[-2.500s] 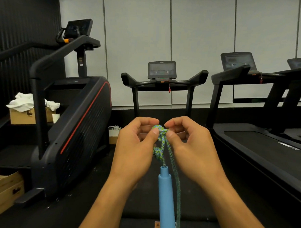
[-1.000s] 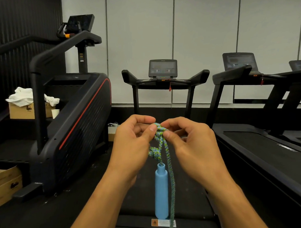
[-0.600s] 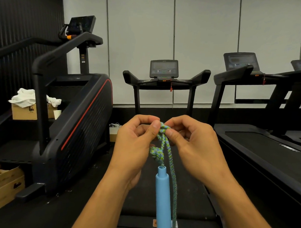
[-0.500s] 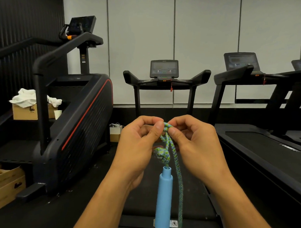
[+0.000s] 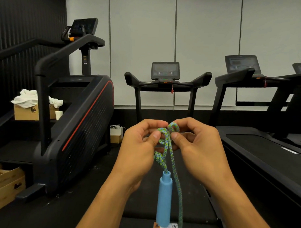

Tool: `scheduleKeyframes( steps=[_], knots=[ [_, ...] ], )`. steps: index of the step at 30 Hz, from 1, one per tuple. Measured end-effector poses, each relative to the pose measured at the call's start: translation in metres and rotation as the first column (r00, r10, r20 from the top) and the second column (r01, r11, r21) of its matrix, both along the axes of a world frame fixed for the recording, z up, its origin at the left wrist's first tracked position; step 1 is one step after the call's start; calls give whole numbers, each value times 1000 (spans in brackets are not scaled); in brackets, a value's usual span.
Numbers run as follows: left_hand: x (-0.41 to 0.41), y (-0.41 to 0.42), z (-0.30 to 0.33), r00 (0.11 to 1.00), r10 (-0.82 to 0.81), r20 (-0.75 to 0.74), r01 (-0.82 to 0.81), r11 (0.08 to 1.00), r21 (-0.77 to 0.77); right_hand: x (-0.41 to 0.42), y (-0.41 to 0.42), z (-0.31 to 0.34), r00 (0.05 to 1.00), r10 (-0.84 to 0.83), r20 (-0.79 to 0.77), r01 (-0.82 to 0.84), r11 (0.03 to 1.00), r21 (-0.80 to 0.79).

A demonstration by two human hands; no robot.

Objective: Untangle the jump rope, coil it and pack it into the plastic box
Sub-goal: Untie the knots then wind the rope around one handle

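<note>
Left hand: the left hand (image 5: 139, 147) is raised at chest height, thumb and curled fingers pinching the knotted rope (image 5: 165, 145).
Right hand: the right hand (image 5: 199, 147) pinches a small loop of the same rope at the top of the knot, just beside the left thumb.
Rope position: held in the air between both hands, above a treadmill (image 5: 166, 83); one strand hangs down past the lower frame edge.
Handle: a blue handle (image 5: 163, 200) hangs upright below the knot, touching neither hand.
Cardboard box, left shelf: the box (image 5: 27, 112) holds white cloth (image 5: 30, 97) heaped over its top; a paper cup (image 5: 58, 115) stands just beside it.
Cardboard boxes, lower left: two boxes (image 5: 6, 185); contents cannot be told.
Small box, floor: a small box (image 5: 116, 135) beside the stair machine (image 5: 74, 121); contents unclear.
</note>
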State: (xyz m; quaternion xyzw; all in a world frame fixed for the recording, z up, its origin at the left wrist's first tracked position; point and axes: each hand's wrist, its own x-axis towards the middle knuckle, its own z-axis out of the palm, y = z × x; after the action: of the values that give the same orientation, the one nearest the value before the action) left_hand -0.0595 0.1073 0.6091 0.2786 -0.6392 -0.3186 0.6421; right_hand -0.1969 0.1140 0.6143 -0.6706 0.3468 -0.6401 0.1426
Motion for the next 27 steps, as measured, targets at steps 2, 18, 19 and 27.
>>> scheduleKeyframes(
  steps=[2,18,19,27],
  knots=[
    [0,1,0,999,19,34,-18,1000,-9,0,1,1,1000,7,16,-7,1000,-6],
    [-2,5,2,1000,-25,-14,26,999,21,0,6,7,938,186,294,-192,981,-10],
    [-2,5,2,999,-33,-8,33,999,30,0,6,7,933,174,316,-178,984,-18],
    [-2,8,3,990,-138,28,135,987,83,-4,4,9,898,133,419,-135,991,-26]
  ],
)
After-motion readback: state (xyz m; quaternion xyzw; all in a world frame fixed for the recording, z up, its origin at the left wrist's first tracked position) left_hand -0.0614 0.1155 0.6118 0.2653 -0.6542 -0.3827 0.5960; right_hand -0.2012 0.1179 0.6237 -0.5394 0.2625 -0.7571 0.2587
